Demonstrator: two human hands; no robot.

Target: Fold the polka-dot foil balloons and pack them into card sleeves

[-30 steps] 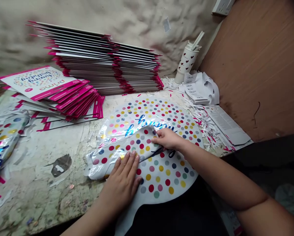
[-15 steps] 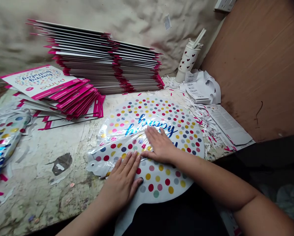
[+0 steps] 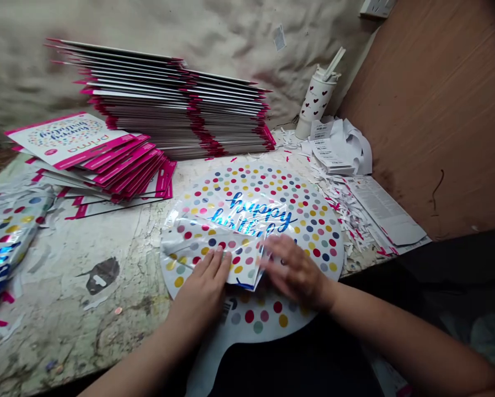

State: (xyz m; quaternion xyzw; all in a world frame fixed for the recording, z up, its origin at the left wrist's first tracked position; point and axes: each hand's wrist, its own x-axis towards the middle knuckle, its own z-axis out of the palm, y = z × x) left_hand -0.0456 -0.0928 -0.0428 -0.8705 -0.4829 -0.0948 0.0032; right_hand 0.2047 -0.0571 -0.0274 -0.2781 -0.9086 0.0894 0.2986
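Observation:
Flat foil balloons printed with coloured dots and blue "happy birthday" lettering lie in front of me; the lower one (image 3: pixel 313 237) is spread out round, its tail hanging over the table's front edge. On top of it rests a folded balloon (image 3: pixel 239 253), its right end a straight edge with silvery layers showing. My left hand (image 3: pixel 206 281) lies on this folded part, fingers stretched out and pressing down. Beside that right edge is my right hand (image 3: pixel 299 273), its fingers bent and smeared by motion; whether they pinch the foil cannot be seen.
Pink-edged cards are piled in a tall stack (image 3: pixel 160 105) by the wall and a fanned heap (image 3: pixel 119 160) at left. Another dotted balloon (image 3: pixel 7 242) lies far left. At right are a white tumbler (image 3: pixel 313 105), a label strip (image 3: pixel 334 151), paper shreds (image 3: pixel 350 220) and a brown board (image 3: pixel 437 110).
The balloon's left end with its holed tab has been folded over to the right. My right hand has lifted from lying flat and moved right and down; my left hand has shifted slightly left.

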